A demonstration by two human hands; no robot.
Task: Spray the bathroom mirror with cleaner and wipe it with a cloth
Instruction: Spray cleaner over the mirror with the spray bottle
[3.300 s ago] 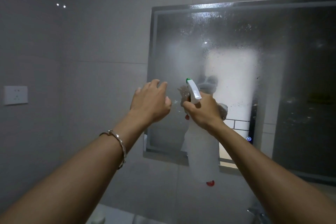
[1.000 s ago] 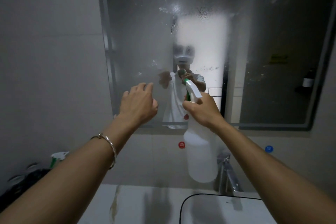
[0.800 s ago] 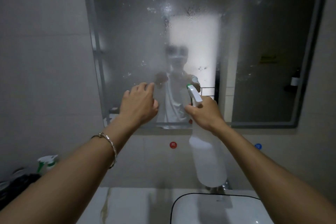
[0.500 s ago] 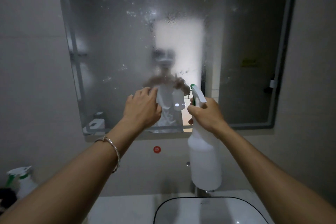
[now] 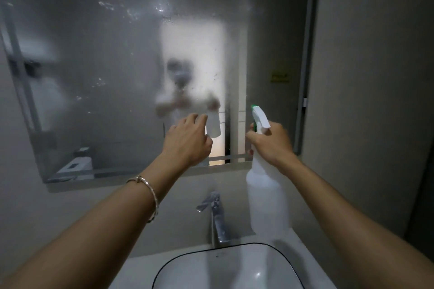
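Spray bottle: white plastic, judged light, stiff and possibly slick when wet; the neck under the trigger head is offering the surest hold. The right hand is gripping it there, the body hanging toward 6 o'clock, the nozzle pointing toward 11 o'clock at the droplet-hazed mirror. The left hand, at 9 o'clock of the bottle, is hovering loosely curled, nothing visible in it. A tap is standing over the sink below.

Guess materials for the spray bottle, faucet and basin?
Likely: spray bottle translucent matte white plastic, since light shows through it; faucet polished chromed metal, with sharp highlights; basin glossy white ceramic, with a bright glint, though it could be resin.
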